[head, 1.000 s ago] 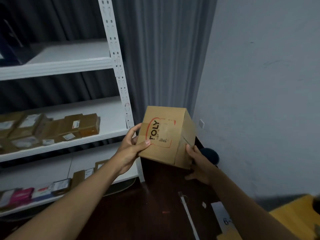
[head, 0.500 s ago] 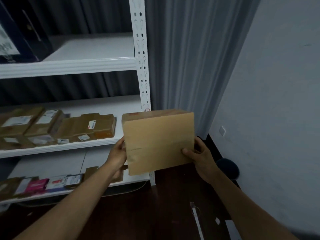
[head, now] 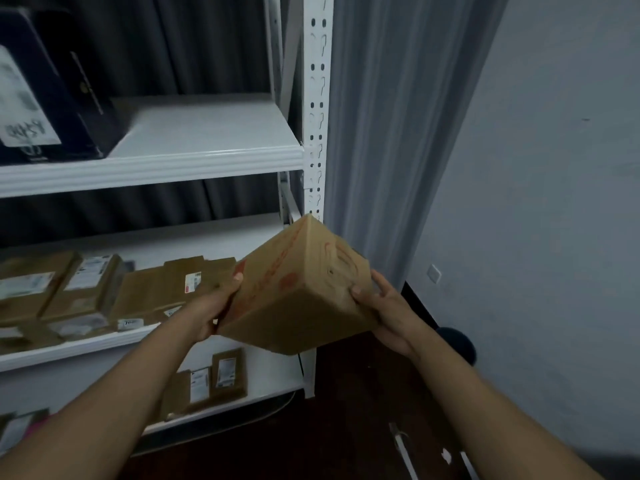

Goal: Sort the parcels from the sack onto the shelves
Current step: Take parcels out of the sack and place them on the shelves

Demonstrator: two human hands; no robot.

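Left hand (head: 211, 306) and right hand (head: 388, 306) gripping tilted cardboard box (head: 298, 289), forearms outstretched

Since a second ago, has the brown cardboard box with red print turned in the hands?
Yes. The brown cardboard box has rotated, one corner now tipped up against the white perforated shelf post, both hands gripping its sides.

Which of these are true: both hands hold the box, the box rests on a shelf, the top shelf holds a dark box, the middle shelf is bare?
1. Both the left hand and right hand hold the cardboard box. True.
2. The box rests on a shelf. False: it is tilted in the air.
3. The top shelf holds a dark box. True.
4. The middle shelf is bare. False: brown parcels lie on it.
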